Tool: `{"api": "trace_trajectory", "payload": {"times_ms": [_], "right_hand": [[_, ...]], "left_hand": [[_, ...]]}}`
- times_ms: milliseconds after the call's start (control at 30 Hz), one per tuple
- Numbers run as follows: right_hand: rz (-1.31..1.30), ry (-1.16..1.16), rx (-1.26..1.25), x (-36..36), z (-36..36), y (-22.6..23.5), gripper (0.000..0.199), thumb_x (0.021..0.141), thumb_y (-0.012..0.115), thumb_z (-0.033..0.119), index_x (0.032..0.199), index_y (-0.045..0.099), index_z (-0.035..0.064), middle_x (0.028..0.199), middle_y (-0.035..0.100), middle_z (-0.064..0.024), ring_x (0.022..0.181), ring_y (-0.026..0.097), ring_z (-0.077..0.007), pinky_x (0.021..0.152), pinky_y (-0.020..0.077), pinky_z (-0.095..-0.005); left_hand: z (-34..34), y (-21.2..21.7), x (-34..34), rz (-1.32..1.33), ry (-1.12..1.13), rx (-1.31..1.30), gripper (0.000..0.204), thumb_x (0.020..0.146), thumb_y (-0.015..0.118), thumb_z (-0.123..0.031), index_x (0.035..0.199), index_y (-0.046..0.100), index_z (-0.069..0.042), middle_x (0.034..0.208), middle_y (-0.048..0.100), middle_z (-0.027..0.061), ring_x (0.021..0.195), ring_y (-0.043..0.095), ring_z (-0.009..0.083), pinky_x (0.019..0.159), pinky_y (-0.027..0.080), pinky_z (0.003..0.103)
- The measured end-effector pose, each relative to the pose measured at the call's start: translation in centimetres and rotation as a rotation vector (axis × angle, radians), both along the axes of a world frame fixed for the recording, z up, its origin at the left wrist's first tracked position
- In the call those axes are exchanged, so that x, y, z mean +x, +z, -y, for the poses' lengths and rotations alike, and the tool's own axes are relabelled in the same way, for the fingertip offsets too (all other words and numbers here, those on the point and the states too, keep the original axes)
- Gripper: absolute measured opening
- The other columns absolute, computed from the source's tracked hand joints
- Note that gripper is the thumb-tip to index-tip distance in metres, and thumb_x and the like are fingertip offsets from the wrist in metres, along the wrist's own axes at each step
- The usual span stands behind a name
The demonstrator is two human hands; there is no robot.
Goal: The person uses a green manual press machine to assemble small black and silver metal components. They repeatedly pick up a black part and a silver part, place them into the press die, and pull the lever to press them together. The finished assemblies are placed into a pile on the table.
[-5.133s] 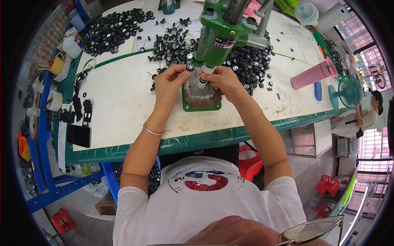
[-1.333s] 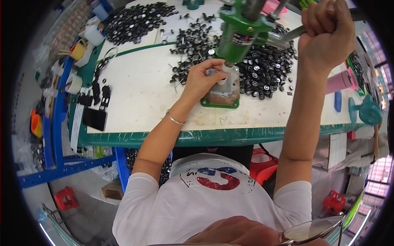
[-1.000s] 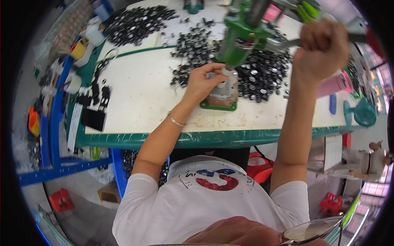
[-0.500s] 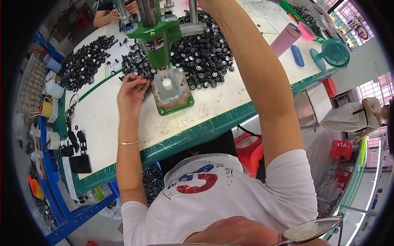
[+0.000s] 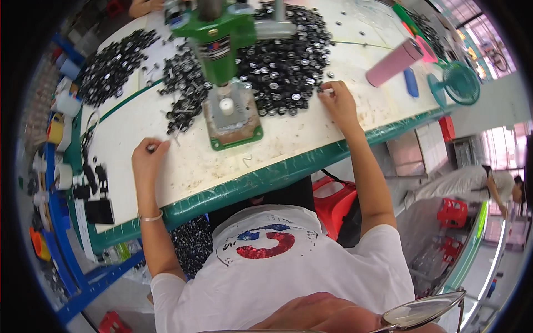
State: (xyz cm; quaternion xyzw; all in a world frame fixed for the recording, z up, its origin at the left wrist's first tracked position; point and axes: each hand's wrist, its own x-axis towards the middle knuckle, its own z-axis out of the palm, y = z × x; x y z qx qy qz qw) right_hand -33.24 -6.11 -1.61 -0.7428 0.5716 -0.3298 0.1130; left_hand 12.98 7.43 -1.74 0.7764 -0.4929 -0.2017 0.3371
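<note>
My left hand (image 5: 147,162) is closed in a pinch around a small black wheel (image 5: 151,148), left of the green press (image 5: 218,61). My right hand (image 5: 341,105) is at the right edge of a heap of small black wheels (image 5: 283,66) with silvery hubs. Its fingertips close on another of these wheels (image 5: 321,90), partly hidden by the fingers. On the press's metal base (image 5: 244,123), under the ram, stands a white round holder (image 5: 226,105). A heap of wheels with metal pins (image 5: 186,89) lies left of the press.
A further heap of black wheels (image 5: 116,66) lies at the far left. At the right stand a pink tumbler (image 5: 394,62), a blue case (image 5: 411,82) and a green fan (image 5: 458,83). A dark phone (image 5: 99,212) rests by the left edge. Another person's arm (image 5: 145,6) shows at the back.
My right hand has come down from the top of the press to the right edge of the wheel heap. My left hand has moved left and nearer, away from the press base.
</note>
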Motion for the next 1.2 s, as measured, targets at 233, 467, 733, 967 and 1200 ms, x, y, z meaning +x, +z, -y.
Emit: {"api": "trace_trajectory", "payload": {"times_ms": [233,467,733,967,1200], "right_hand": [[0.047,0.008,0.008,0.2,0.1,-0.7,0.014,0.079,0.065,0.003,0.092,0.061,0.0044,0.089,0.061,-0.0074,0.076,0.056,-0.0200,0.071,0.0457,-0.0311],[0.245,0.172,-0.017,5.0,-3.0,4.1,0.022,0.080,0.068,0.003,0.102,0.063,0.0009,0.090,0.062,-0.0056,0.078,0.058,-0.0140,0.073,0.0468,-0.0265],[0.374,0.575,-0.016,15.0,-3.5,5.2,0.028,0.077,0.071,0.002,0.104,0.065,0.0029,0.094,0.062,-0.0081,0.081,0.061,-0.0167,0.075,0.0497,-0.0281],[0.475,0.567,0.197,16.9,-3.4,2.8,0.025,0.080,0.071,0.011,0.105,0.070,0.0073,0.098,0.057,-0.0046,0.086,0.056,-0.0152,0.076,0.0465,-0.0276],[0.561,0.540,0.279,17.5,-3.9,2.1,0.031,0.080,0.071,0.011,0.111,0.068,0.0077,0.098,0.053,-0.0020,0.087,0.052,-0.0113,0.077,0.0439,-0.0241]], "left_hand": [[1.2,0.3,-0.8,0.078,0.003,-0.014,0.022,0.074,0.073,-0.021,0.083,0.069,-0.001,0.062,0.061,0.0061,0.056,0.055,0.0111,0.052,0.043,0.027],[1.0,2.0,-1.9,-0.016,0.004,0.075,0.025,0.074,0.075,-0.025,0.081,0.069,-0.001,0.065,0.064,0.0060,0.057,0.057,0.0114,0.054,0.044,0.027],[2.4,0.5,-1.5,-0.004,-0.030,0.038,0.025,0.068,0.078,-0.019,0.082,0.068,-0.001,0.072,0.065,0.0060,0.064,0.058,0.0117,0.060,0.046,0.026],[1.3,-0.1,-1.6,-0.067,0.026,-0.022,0.020,0.069,0.074,-0.014,0.084,0.069,-0.001,0.076,0.066,0.0083,0.066,0.060,0.0146,0.062,0.049,0.028],[1.6,0.6,-2.5,-0.403,-0.030,-0.269,0.012,0.078,0.072,-0.007,0.087,0.068,-0.001,0.069,0.064,0.0023,0.057,0.054,0.0051,0.050,0.039,0.019]]}}
